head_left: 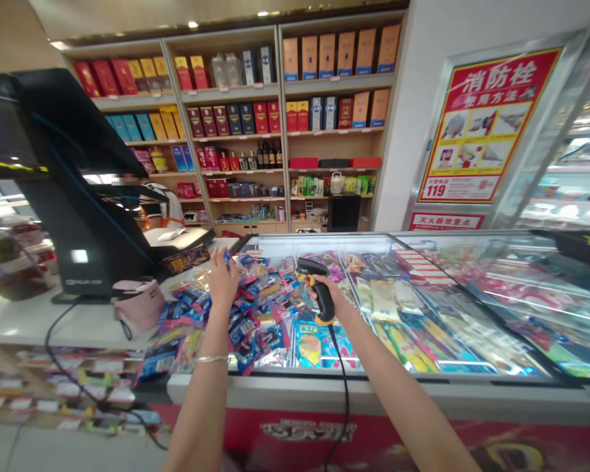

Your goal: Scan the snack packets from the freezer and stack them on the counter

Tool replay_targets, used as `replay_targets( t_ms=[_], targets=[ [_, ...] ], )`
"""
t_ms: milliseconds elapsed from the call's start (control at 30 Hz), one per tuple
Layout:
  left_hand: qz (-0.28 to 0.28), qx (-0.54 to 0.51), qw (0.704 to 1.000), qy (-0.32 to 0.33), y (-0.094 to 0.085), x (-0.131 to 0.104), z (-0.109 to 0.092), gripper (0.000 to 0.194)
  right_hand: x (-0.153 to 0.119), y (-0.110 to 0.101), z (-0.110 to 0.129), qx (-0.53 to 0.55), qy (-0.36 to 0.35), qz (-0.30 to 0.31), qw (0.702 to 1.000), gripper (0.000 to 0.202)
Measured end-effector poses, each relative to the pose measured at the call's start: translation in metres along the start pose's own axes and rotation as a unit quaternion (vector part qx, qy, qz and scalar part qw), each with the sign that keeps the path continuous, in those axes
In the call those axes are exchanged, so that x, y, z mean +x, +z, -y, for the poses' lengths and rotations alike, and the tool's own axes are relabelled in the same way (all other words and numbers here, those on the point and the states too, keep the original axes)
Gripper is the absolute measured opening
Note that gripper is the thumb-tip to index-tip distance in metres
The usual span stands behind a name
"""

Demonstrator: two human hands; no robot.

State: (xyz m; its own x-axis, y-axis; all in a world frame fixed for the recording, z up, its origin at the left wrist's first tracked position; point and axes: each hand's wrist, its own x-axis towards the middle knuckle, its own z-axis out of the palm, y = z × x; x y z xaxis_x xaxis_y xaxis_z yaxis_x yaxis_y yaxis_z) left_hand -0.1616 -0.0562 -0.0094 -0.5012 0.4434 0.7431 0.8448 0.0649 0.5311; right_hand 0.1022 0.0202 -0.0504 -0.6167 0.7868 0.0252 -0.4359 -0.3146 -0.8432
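My right hand is wrapped round the handle of a black and yellow barcode scanner, whose head points left over the goods. From its grip a black cable hangs down past the freezer's front. My left hand is above the left part of a heap of small blue and pink snack packets, with a blue snack packet between its fingers. A thin bracelet circles that wrist. The packets spread from the counter's right end onto the glass-topped chest freezer.
A black checkout terminal stands on the white counter at left, beside a pink pouch and a trailing cable. Ice-cream packs lie inside the freezer. Behind are shelves of boxed bottles. A person is partly hidden behind the terminal.
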Motion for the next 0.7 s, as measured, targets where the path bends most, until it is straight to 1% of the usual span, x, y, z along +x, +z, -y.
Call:
replay_targets(
  t_ms=[100, 167, 233, 333, 433, 533, 700],
  targets=[
    [-0.05, 0.074, 0.995, -0.033, 0.005, -0.013, 0.016, 0.043, 0.01, 0.006, -0.019, 0.034, 0.012, -0.004, 0.999, 0.023],
    [-0.077, 0.099, 0.991, -0.048, 0.008, -0.021, 0.022, 0.044, 0.012, 0.005, -0.028, 0.041, 0.03, -0.011, 0.999, 0.024],
    [-0.09, 0.109, 0.989, -0.051, 0.009, -0.026, 0.025, 0.047, 0.011, 0.004, -0.034, 0.044, 0.05, -0.015, 0.998, 0.024],
    [-0.091, 0.116, 0.988, -0.047, 0.009, -0.027, 0.026, 0.051, 0.008, 0.003, -0.037, 0.044, 0.069, -0.029, 0.996, 0.023],
    [-0.072, 0.118, 0.989, -0.05, 0.008, -0.027, 0.029, 0.051, 0.007, 0.003, -0.038, 0.04, 0.078, -0.046, 0.995, 0.021],
    [-0.058, 0.108, 0.991, -0.048, 0.007, -0.028, 0.031, 0.049, 0.006, 0.003, -0.041, 0.039, 0.076, -0.044, 0.995, 0.019],
    [-0.062, 0.099, 0.992, -0.048, 0.007, -0.029, 0.033, 0.047, 0.007, 0.0, -0.045, 0.027, 0.092, -0.038, 0.995, 0.014]
  ],
)
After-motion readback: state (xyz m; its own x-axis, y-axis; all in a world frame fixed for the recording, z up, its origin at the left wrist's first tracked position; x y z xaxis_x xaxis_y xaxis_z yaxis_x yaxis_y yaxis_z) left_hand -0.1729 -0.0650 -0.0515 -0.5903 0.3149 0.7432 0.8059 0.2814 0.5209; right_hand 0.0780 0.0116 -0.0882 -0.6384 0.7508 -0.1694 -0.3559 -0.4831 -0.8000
